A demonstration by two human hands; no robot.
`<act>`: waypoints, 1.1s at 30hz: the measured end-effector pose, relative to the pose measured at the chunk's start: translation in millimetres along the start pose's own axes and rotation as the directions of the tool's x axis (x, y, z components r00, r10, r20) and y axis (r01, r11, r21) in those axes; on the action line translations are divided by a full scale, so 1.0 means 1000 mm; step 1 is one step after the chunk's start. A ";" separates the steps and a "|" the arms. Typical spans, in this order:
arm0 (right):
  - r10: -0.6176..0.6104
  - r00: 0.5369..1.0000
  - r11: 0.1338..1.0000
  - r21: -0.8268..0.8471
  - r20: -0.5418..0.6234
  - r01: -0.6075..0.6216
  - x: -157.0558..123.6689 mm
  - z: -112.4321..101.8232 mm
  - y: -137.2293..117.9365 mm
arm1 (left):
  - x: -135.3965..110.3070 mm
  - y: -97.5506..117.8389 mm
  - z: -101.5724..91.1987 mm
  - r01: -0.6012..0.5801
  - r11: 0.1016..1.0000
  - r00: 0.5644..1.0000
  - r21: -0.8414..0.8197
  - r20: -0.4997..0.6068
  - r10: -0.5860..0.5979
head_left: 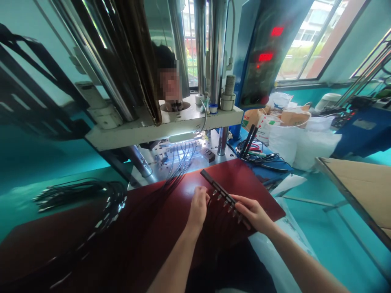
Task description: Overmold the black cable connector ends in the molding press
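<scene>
A long dark bar [210, 180] with a row of several small metal connector ends along its near side lies slantwise over the red-brown tabletop [161, 240]. My right hand [252, 212] grips this bar near its lower right end, thumb and fingers closed around it. Beside the bar's left side, my left hand [200, 203] is closed in a pinch. Its fingertips hide whatever they hold; a dark thin cable seems to show at them. Dark cables [175, 175] run from the lit press bed [183, 152] down onto the tabletop, left of my left hand.
A press with steel columns [139, 160] and a pale plate [171, 128] stands just beyond the tabletop. Bundled black cables [82, 191] lie at left. More cables and tools [255, 152] rest on a blue surface at right, near white sacks [284, 138]. A person's head appears behind the press.
</scene>
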State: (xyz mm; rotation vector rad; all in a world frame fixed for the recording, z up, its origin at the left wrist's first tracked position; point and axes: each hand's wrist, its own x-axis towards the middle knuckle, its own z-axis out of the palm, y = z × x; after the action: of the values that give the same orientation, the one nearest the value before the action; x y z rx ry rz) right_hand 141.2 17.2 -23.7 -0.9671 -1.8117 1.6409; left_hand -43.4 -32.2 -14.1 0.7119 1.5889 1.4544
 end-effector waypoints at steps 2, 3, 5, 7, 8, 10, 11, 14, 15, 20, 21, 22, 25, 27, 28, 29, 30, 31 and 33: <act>0.017 1.000 0.999 0.035 0.009 -0.017 0.000 -0.002 0.001 | 0.000 0.004 -0.002 0.062 0.997 0.998 -0.035 -0.011 -0.062; 0.018 1.000 0.999 0.044 0.017 -0.019 0.000 -0.002 0.001 | 0.000 0.005 -0.002 0.076 0.996 0.997 -0.053 -0.002 -0.076; 0.013 0.999 0.999 0.051 0.035 -0.015 0.000 -0.002 0.001 | 0.000 0.006 -0.002 0.049 0.996 0.999 -0.078 0.020 -0.047; 0.008 0.999 0.999 0.048 0.054 -0.011 0.000 -0.003 0.000 | 0.001 0.004 -0.001 -0.012 0.997 1.000 -0.076 0.017 0.013; 0.002 0.998 0.999 0.043 0.061 -0.005 0.000 -0.003 0.000 | 0.001 0.003 -0.001 -0.035 0.997 0.999 -0.068 0.013 0.036; -0.008 0.997 1.000 0.027 0.072 0.006 0.001 -0.003 0.000 | 0.003 0.001 -0.001 -0.055 0.997 0.998 -0.049 0.007 0.055; -0.010 0.997 1.000 0.018 0.075 0.008 0.002 -0.003 0.000 | 0.004 0.000 -0.002 -0.056 0.998 0.998 -0.041 0.005 0.056; 0.010 0.997 1.000 -0.009 0.077 -0.009 0.002 -0.004 0.001 | 0.006 -0.002 -0.003 -0.052 0.998 0.999 -0.035 0.000 0.053; 0.018 0.997 1.000 -0.024 0.079 -0.016 0.002 -0.004 0.000 | 0.007 -0.002 -0.003 -0.048 0.998 0.999 -0.040 -0.001 0.048; -0.031 0.994 0.980 -0.195 0.107 0.051 0.002 -0.001 -0.003 | 0.006 -0.001 -0.004 0.021 0.990 0.999 -0.142 0.032 -0.016; -0.045 0.993 0.972 -0.223 0.113 0.069 0.002 0.000 -0.004 | 0.006 -0.001 -0.004 0.038 0.985 0.999 -0.167 0.042 -0.032; -0.051 0.992 0.967 -0.241 0.116 0.078 0.003 0.001 -0.005 | 0.007 -0.001 -0.004 0.054 0.981 0.998 -0.185 0.051 -0.045; -0.011 0.994 0.972 -0.233 0.105 0.035 0.004 0.003 -0.007 | 0.009 -0.001 -0.004 0.064 0.990 0.995 -0.126 0.080 -0.054; 0.036 0.995 0.979 -0.201 0.092 -0.017 0.006 0.003 -0.008 | 0.012 -0.001 -0.005 0.037 0.999 0.995 0.001 0.091 -0.037; 0.060 0.994 0.981 -0.189 0.088 -0.042 0.007 0.003 -0.010 | 0.014 0.000 -0.006 0.010 0.997 0.995 0.074 0.095 -0.017; 0.080 0.993 0.981 -0.185 0.086 -0.063 0.009 0.002 -0.011 | 0.016 0.001 -0.009 -0.030 0.988 0.996 0.154 0.093 0.015; 0.099 0.991 0.977 -0.196 0.087 -0.080 0.011 0.002 -0.013 | 0.018 0.003 -0.012 -0.082 0.967 0.995 0.240 0.078 0.065; 0.113 0.989 0.971 -0.224 0.091 -0.090 0.013 0.001 -0.015 | 0.021 0.005 -0.017 -0.141 0.933 0.990 0.331 0.060 0.129; 0.097 0.989 0.934 -0.352 0.108 -0.053 0.017 0.000 -0.020 | 0.028 0.012 -0.030 -0.260 0.822 0.959 0.506 0.038 0.281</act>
State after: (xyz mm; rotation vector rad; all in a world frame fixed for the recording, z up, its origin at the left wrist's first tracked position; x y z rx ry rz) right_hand 127.3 29.8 -5.5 -1.1162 -2.2288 1.4788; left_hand -84.1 -21.5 -9.0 1.2655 1.9922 1.2447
